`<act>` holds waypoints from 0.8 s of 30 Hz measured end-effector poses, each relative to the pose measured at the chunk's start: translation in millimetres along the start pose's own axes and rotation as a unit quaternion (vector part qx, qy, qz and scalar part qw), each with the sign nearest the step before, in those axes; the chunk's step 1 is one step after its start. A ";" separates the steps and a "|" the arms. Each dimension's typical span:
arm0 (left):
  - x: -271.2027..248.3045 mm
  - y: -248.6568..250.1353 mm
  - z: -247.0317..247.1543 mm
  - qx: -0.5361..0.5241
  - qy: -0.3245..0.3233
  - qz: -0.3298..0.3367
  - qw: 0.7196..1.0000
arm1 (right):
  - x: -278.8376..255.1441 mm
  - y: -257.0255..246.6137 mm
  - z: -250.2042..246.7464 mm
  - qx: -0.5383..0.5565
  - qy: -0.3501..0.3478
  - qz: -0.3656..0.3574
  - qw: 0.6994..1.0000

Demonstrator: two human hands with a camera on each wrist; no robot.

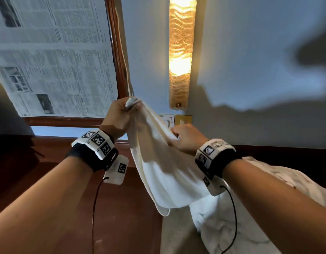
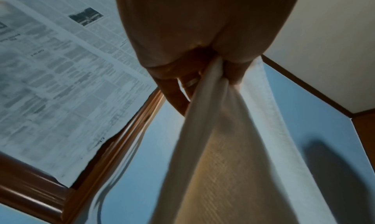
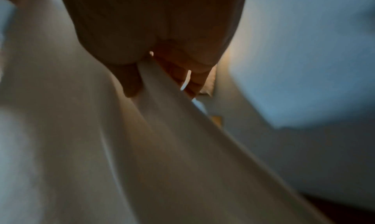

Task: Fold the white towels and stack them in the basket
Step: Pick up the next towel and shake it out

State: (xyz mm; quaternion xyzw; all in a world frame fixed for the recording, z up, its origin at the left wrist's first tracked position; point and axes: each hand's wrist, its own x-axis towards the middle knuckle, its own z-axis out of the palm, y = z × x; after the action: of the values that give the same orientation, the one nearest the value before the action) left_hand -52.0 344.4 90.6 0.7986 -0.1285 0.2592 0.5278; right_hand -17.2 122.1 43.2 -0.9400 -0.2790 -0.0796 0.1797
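Note:
A white towel (image 1: 164, 173) hangs in the air in front of the wall, held up by both hands. My left hand (image 1: 122, 114) is raised highest and pinches one top corner; the left wrist view shows the towel (image 2: 219, 155) bunched between thumb and fingers. My right hand (image 1: 186, 138) sits lower and to the right, gripping the upper edge; in the right wrist view the cloth (image 3: 172, 147) runs out from between its thumb and fingers. The towel's lower end droops onto a heap of more white towels (image 1: 250, 213) at the lower right. No basket is in view.
A wooden-framed window covered with newspaper (image 1: 52, 57) fills the upper left. A lit tall wall lamp (image 1: 181, 52) hangs on the blue wall, with a switch plate (image 1: 177, 121) below it. A dark red-brown surface (image 1: 122, 208) lies under my left arm, a pale countertop (image 1: 175, 235) beside it.

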 end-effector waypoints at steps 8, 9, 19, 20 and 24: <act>-6.7 -24.0 -69.4 0.060 -0.032 0.038 0.997 | -48.8 73.0 34.2 -0.012 0.038 0.263 0.964; -10.0 -25.2 -77.3 0.057 -0.031 0.042 0.997 | -48.0 68.2 28.9 -0.007 0.088 0.277 0.957; -29.3 -25.3 -94.1 -0.098 -0.207 0.029 0.973 | 17.5 -149.8 -7.7 0.139 0.313 0.032 0.939; -33.3 -26.3 -91.7 -0.110 -0.212 0.037 0.970 | 17.4 -163.2 -10.0 0.131 0.309 0.025 0.942; -46.9 -22.9 -85.9 -0.183 -0.204 0.032 0.961 | -4.2 -186.4 -10.6 0.080 0.305 0.043 0.948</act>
State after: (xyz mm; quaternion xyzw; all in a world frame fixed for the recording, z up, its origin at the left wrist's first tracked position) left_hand -104.0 428.8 73.5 0.7197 -0.3045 0.0792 0.6189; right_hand -124.2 261.3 106.6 -0.8644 -0.1761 -0.3319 0.3342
